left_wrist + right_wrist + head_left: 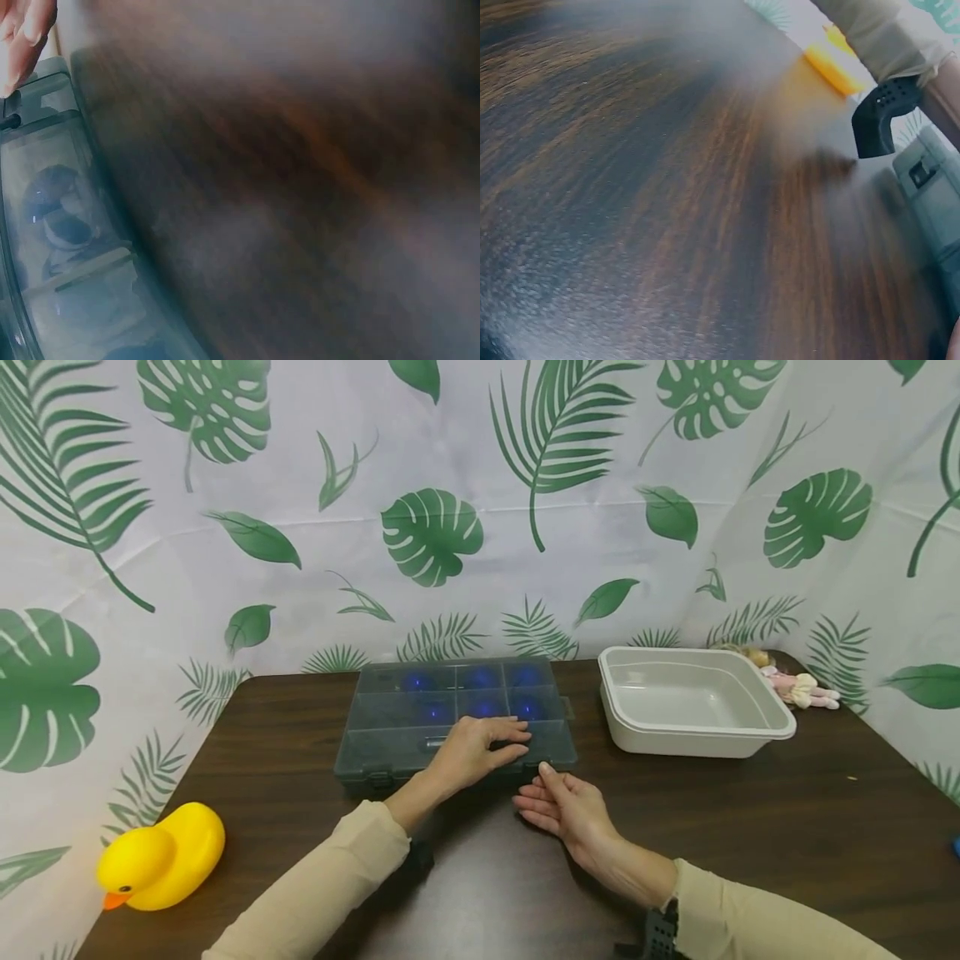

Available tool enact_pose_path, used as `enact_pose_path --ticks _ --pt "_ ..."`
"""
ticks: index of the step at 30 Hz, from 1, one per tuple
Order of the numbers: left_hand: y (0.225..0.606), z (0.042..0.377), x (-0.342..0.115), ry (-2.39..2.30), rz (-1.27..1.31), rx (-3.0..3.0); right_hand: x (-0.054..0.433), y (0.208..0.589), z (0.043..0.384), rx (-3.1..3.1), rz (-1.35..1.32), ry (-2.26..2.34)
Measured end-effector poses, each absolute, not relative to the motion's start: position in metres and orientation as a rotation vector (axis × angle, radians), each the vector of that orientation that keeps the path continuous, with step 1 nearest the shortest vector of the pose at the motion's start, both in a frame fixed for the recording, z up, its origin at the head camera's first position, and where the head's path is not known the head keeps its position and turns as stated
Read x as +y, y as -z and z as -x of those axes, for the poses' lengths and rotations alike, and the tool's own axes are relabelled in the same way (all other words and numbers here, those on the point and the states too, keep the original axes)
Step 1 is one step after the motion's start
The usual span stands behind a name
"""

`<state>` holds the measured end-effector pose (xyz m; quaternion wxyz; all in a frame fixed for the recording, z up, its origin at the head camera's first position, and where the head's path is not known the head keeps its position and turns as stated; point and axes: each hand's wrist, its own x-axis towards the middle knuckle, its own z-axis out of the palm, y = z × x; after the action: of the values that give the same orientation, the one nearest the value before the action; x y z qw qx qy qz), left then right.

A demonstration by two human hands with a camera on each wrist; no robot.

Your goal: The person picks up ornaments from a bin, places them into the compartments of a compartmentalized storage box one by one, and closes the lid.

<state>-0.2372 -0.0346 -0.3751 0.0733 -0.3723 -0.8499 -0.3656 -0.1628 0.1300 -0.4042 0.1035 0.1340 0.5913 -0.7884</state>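
Note:
A dark translucent compartment box (pixel 382 742) lies on the table with its lid down. Several blue round objects (pixel 418 681) show through the lid, in the rear compartments, and a small slim item (pixel 434 742) shows in the long front one. My left hand (pixel 472 750) rests over the lid's front right part, fingers loosely bent. At the front right corner, the thumb of my right hand (pixel 576 810) touches the latch (pixel 531 768), while its other fingers lie relaxed below the front edge. The left wrist view has the box (pixel 97 300) along its left side.
Behind and to the right stands a white plastic basin (pixel 697 743), with a doll (pixel 802 687) lying beside it. A yellow rubber duck (pixel 168 860) sits at the table's left edge. The dark wooden table (pixel 750 827) meets a leaf-print cloth (pixel 487 593) at the back.

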Motion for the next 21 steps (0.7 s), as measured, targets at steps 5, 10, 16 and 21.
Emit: enact_pose_path --ticks 5,10,16,21 --pt "0.375 0.233 -0.043 1.090 1.137 -2.595 0.117 0.412 0.154 1.701 -0.415 2.343" --pt "0.368 0.228 -0.077 1.062 0.993 -2.630 0.095 0.413 0.146 1.665 -0.288 2.294" --pt "0.361 0.222 -0.142 0.960 0.674 -2.661 0.066 0.411 0.150 1.621 -0.140 2.248" --pt "0.363 0.212 -0.181 0.929 0.495 -2.687 0.036 0.411 0.151 1.565 -0.093 2.229"
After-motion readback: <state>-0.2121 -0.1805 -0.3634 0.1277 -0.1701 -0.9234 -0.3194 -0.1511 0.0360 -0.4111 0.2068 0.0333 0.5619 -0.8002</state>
